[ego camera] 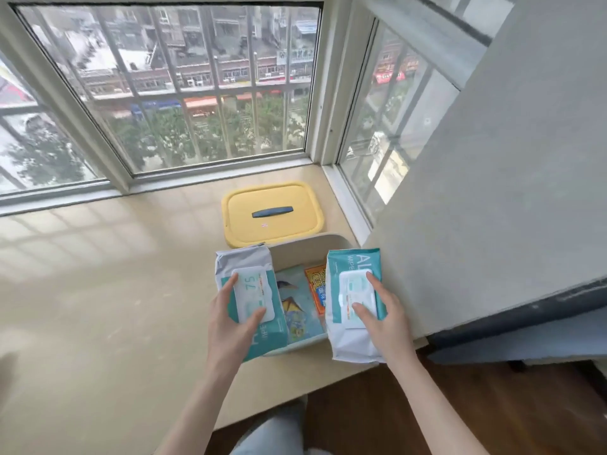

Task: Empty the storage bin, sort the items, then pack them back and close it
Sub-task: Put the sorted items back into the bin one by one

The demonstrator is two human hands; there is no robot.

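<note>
A cream storage bin (308,249) stands open on the beige window ledge. My left hand (230,326) grips a teal and white wipes pack (244,267) over the bin's left rim. My right hand (382,318) grips a second teal and white wipes pack (348,343) over the bin's right rim. Between the packs, inside the bin, lie a blue picture book (300,307) and an orange packet (316,289). The bin's yellow lid (272,213) with a dark handle lies flat on the ledge just behind the bin.
The beige ledge (115,290) stretches wide to the left. Barred windows (184,93) close the back and right. A grey wall (509,192) juts in at the right. A wooden floor (427,415) lies below the ledge's front edge.
</note>
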